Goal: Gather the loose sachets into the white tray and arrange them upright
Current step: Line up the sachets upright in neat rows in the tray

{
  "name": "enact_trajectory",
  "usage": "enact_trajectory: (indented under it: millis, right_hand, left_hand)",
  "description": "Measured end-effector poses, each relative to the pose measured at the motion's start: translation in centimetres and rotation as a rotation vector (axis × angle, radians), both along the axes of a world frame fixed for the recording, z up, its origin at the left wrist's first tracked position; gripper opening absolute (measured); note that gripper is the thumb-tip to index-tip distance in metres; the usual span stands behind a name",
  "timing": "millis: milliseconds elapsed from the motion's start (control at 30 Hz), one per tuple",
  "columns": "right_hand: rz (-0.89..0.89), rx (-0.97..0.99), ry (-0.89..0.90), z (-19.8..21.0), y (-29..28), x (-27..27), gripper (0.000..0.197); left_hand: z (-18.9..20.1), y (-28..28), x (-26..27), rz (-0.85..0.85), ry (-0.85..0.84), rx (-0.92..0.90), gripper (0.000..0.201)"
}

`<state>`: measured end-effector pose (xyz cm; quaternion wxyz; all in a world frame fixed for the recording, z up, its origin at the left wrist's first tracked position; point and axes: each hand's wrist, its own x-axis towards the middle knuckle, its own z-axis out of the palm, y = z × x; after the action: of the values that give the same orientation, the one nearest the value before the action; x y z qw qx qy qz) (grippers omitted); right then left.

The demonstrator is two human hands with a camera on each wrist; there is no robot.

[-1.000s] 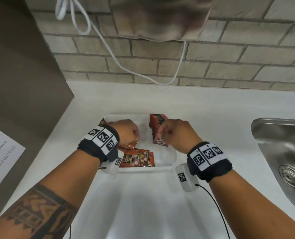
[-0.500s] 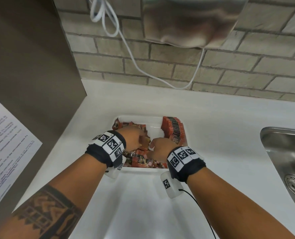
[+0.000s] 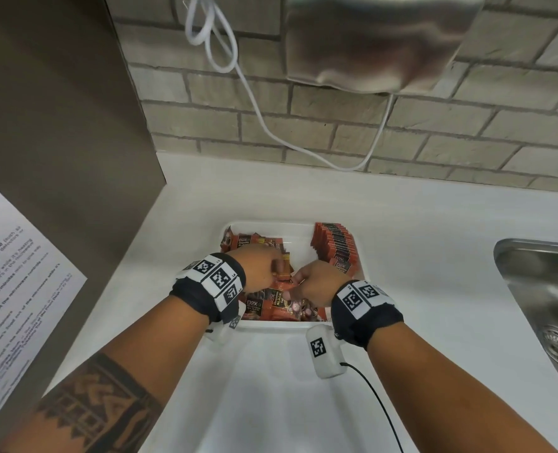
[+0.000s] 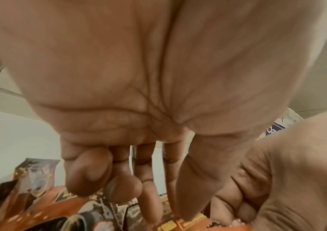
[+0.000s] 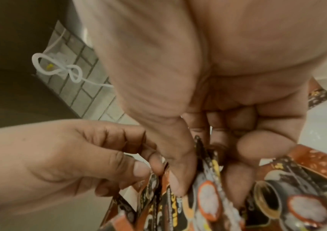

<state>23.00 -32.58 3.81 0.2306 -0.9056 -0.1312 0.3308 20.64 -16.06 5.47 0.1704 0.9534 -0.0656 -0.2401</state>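
The white tray (image 3: 272, 229) sits on the white counter, filled with orange-and-black sachets. A neat upright row of sachets (image 3: 334, 246) stands along its right side. Loose sachets (image 3: 277, 307) lie flat in the near part and more lean at the far left (image 3: 243, 241). My left hand (image 3: 272, 268) and right hand (image 3: 298, 284) meet over the tray's middle. In the right wrist view my right hand's (image 5: 198, 176) thumb and fingers pinch a sachet (image 5: 208, 192), and my left hand (image 5: 154, 164) pinches sachet edges beside it. The left wrist view shows my left fingertips (image 4: 190, 209) pressed on a sachet (image 4: 180, 223).
A steel sink (image 3: 545, 299) is set into the counter at the right. A metal dispenser (image 3: 375, 40) and a white cable (image 3: 254, 103) hang on the brick wall behind. A brown panel with a printed notice (image 3: 13, 289) stands at the left.
My right hand has left the upright row and moved left to the tray's middle, meeting my left hand on the loose sachets. The head camera moved closer and tilted up.
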Motion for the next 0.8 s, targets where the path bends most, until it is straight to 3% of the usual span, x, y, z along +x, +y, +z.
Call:
enact_trajectory:
  millis: [100, 200, 267, 467, 800]
  right_hand:
    - [-0.004, 0.020, -0.023, 0.3, -0.4, 0.2, 0.037]
    - [0.003, 0.026, -0.030, 0.6, -0.6, 0.3, 0.038]
    - [-0.007, 0.022, -0.035, 0.7, -0.9, 0.5, 0.035]
    - [-0.034, 0.013, -0.062, 1.3, -2.2, 1.3, 0.022]
    - [-0.072, 0.079, -0.130, 2.1, -4.3, 1.7, 0.019]
  left_hand:
    - [-0.1, 0.0, 0.3, 0.039, -0.015, -0.029, 0.028]
    - [-0.1, -0.3, 0.6, 0.010, 0.022, -0.056, 0.052]
    - [0.0, -0.4, 0.7, -0.029, 0.067, -0.001, 0.058]
    - [-0.8, -0.2, 0.6, -0.004, 0.110, 0.063, 0.054]
    - [-0.5, -0.9, 1.0, 0.014, 0.037, 0.029, 0.041]
